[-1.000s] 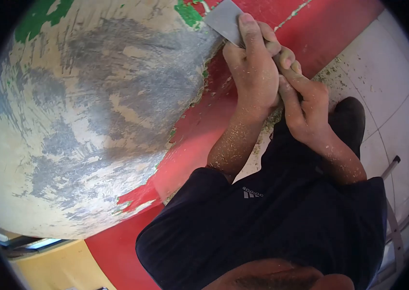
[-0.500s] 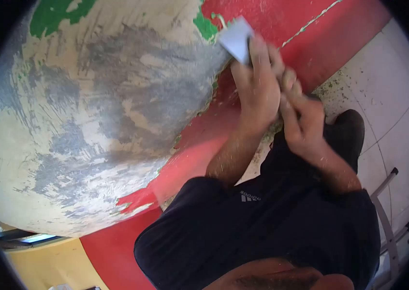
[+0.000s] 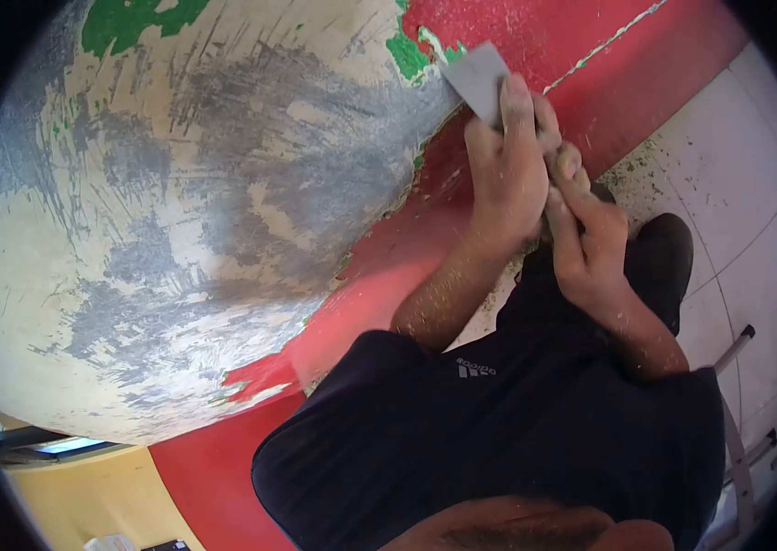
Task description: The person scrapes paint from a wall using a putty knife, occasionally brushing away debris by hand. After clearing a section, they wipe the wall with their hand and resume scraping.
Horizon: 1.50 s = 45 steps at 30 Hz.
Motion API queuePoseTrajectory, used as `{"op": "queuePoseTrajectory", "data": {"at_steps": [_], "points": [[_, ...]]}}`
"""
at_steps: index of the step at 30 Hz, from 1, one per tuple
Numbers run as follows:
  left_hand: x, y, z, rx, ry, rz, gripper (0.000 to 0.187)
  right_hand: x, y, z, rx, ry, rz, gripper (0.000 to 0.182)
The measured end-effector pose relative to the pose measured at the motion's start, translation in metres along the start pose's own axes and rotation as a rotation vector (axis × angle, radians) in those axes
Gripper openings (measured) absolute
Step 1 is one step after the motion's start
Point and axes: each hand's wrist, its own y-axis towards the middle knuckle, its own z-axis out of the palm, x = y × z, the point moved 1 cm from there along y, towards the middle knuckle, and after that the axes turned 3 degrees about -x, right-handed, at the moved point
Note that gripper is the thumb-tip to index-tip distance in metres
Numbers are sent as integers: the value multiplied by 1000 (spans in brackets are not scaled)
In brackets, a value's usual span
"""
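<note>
My left hand (image 3: 508,179) is wrapped round a paint scraper, one finger stretched along its flat metal blade (image 3: 480,81). The blade lies at the border between red paint (image 3: 581,55) and the scraped surface. Close behind it, my right hand (image 3: 591,234) is closed with its fingertips against the left hand, apparently on the handle, which the fingers hide. The wall (image 3: 223,184) beside the hands is bared to patchy cream and grey, with ragged remnants of green paint (image 3: 407,53) near the blade. Pale specks cling to both forearms.
Paint flakes (image 3: 641,174) are scattered on the tiled floor (image 3: 747,202) along the wall's foot. A dark shoe (image 3: 664,253) is beyond my right forearm. Metal legs of some furniture (image 3: 737,459) stand at the lower right. A yellow surface (image 3: 99,491) lies at the lower left.
Both hands and the scraper appear slightly lower and further right in view, as does the nearby wall. The blade looks sharper now, and the grip is the same.
</note>
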Motion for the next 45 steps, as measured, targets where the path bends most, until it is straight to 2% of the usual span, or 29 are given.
{"op": "queuePoseTrajectory", "data": {"at_steps": [2,5,8,9,12,16,17,20,21,24,25,28,29,31,32,33,36,38,41,43,45], "points": [[6,2,0,-46,-36,25,44,-4,1,-2,2,-42,-33,22],[-29,16,22,-43,-54,87,44,6,23,-1,-7,-26,-84,24],[-19,10,16,-26,45,72,45,3,13,1,-53,-38,-115,23],[-11,5,16,-71,-12,-7,46,0,10,-1,-55,-50,-118,23],[1,9,13,-69,3,64,45,-5,5,-6,-6,-67,-36,21],[-31,10,25,-73,-79,125,46,12,20,2,-41,-6,-81,19],[-27,12,16,-4,-16,129,46,11,16,1,-19,-22,-94,20],[-4,1,6,-70,-24,15,42,-1,4,4,-56,-13,-112,20],[-4,8,4,-65,22,95,43,-3,5,4,-55,-18,-116,21],[-37,16,17,5,-56,80,42,7,19,3,3,-52,-116,23],[-39,13,23,-84,-23,156,42,10,20,3,10,-63,-123,24],[-12,5,6,-60,-38,62,45,0,3,-2,4,-96,-147,26],[2,2,1,-76,71,81,47,-4,4,-3,-1,-107,-161,26],[1,12,6,-45,-31,85,48,-9,8,-4,-16,-130,-175,26],[1,12,8,-35,-72,64,48,-7,6,-3,-26,-139,-161,26],[-14,14,14,-17,-34,92,49,5,12,-3,12,-83,-26,27],[-33,18,14,25,-27,111,48,14,24,4,11,-111,-65,26],[-20,7,4,-48,7,58,48,0,5,3,-2,-86,-107,26],[11,4,-2,-113,-77,-18,48,-5,5,-3,55,-79,-34,25],[3,5,6,-105,-119,19,47,2,6,-6,103,-67,114,25],[2,7,7,-116,-139,34,46,0,1,-4,88,-49,85,23]]}}
